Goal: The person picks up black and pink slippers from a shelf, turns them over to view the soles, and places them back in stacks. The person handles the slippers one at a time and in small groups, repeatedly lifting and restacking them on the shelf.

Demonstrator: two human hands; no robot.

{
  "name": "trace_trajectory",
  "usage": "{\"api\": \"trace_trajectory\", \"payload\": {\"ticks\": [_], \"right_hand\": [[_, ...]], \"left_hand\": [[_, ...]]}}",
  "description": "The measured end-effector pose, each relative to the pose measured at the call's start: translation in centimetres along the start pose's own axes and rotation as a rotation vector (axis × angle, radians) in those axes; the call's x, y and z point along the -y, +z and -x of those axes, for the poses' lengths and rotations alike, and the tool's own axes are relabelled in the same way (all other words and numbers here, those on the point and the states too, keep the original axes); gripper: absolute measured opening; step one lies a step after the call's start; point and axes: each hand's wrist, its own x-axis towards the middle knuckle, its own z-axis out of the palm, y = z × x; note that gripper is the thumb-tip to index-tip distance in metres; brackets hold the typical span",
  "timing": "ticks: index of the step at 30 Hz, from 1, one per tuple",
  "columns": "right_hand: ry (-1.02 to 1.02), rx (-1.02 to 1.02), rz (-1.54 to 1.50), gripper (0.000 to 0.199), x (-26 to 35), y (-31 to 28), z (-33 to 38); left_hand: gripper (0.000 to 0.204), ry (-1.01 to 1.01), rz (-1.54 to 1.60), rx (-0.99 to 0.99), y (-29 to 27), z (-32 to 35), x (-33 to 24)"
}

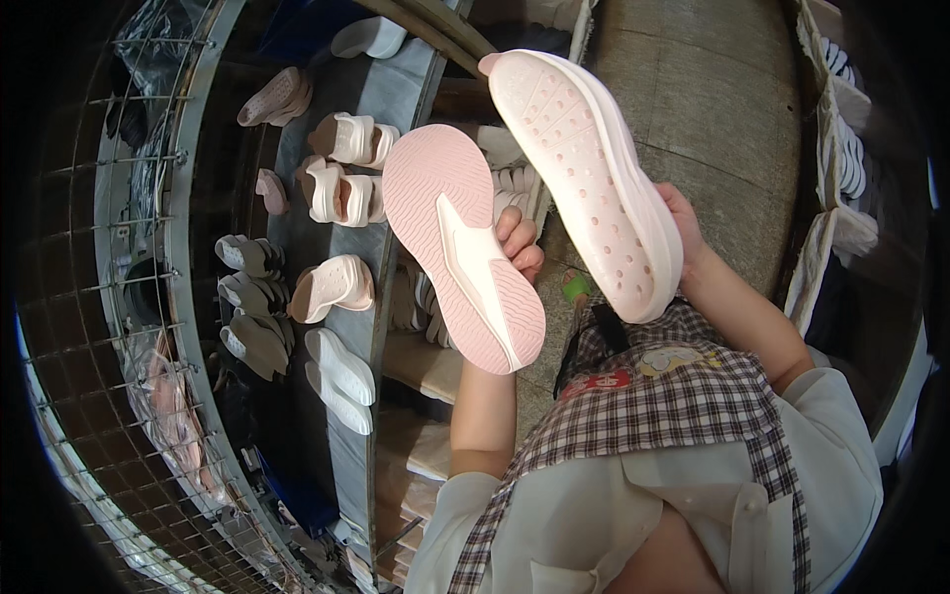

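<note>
Two soles [457, 243] [589, 183] held up hide shelf [396, 99]; sandals [341, 168] sit left.

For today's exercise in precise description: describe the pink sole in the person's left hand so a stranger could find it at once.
Start at the grey conveyor belt carrying pale soles, then look just right of it, where two raised soles are held up. The pink shoe sole, in the left hand, has a fine wavy tread and a pale central strip; the cream shoe sole beside it is dimpled.

Cream short-sleeved shirt [633, 515] under a checked apron [673, 396] (brown-and-white plaid)
</note>
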Motion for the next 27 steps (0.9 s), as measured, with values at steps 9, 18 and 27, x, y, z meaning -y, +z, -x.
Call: {"api": "trace_trajectory", "payload": {"ticks": [9, 18, 27], "right_hand": [[-0.042, -0.134, 0.477, 0.064, -1.0, 0.3, -1.4], [0.109, 0.0, 0.404, 0.096, -0.2, -1.6, -3.3], [0.143, -0.131, 0.311, 0.102, 1.5, -4.3, -2.3]], "left_hand": [[0.047, 0.248, -1.15, -0.286, 0.2, -2.4, 1.6], [0.057, 0.01, -1.647, -0.194, 0.6, -4.0, -3.3], [0.099, 0.604, -2.965, -1.084, -1.7, -15.2, -17.3]]}}
